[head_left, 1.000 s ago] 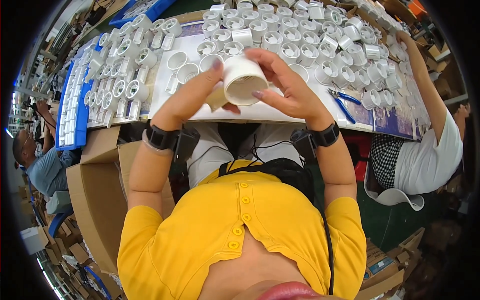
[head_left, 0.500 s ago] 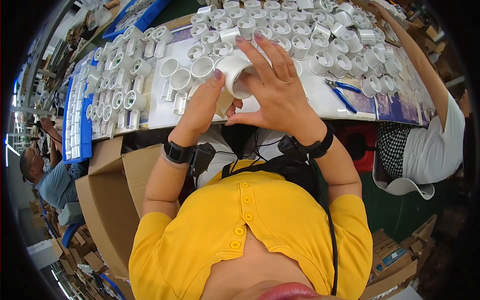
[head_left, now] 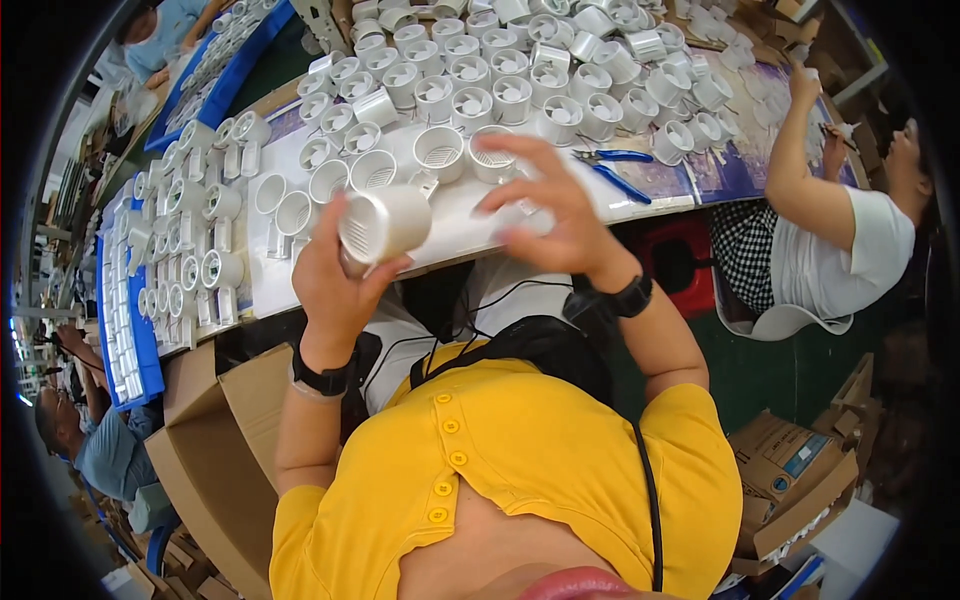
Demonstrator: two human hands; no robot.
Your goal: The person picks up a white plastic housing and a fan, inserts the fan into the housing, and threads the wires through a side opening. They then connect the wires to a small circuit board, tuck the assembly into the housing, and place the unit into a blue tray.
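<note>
My left hand [head_left: 330, 285] is closed around a white round plastic housing [head_left: 400, 218], held tilted in front of the table. A slatted grille covers the end that shows. To the right of it, my right hand [head_left: 560, 215] is off the housing, fingers apart and slightly smeared by motion; I make out nothing gripped in it. Beyond my hands, several open white housings with ribbed insides, such as this cup-shaped one [head_left: 438, 148], stand on the white table [head_left: 275, 160]. Farther back are many white housings with fan blades [head_left: 470, 105].
Blue-handled pliers [head_left: 620, 180] lie at the table's right. On the left stand more housings and a blue tray [head_left: 130, 300] of white parts. An open cardboard box [head_left: 215, 450] is beside my left arm. At the right sits a co-worker in a white shirt [head_left: 870, 250].
My hands have separated. The left has brought the housing left and lower, its grille now showing; the right has let go of it. The whole view has shifted as well.
</note>
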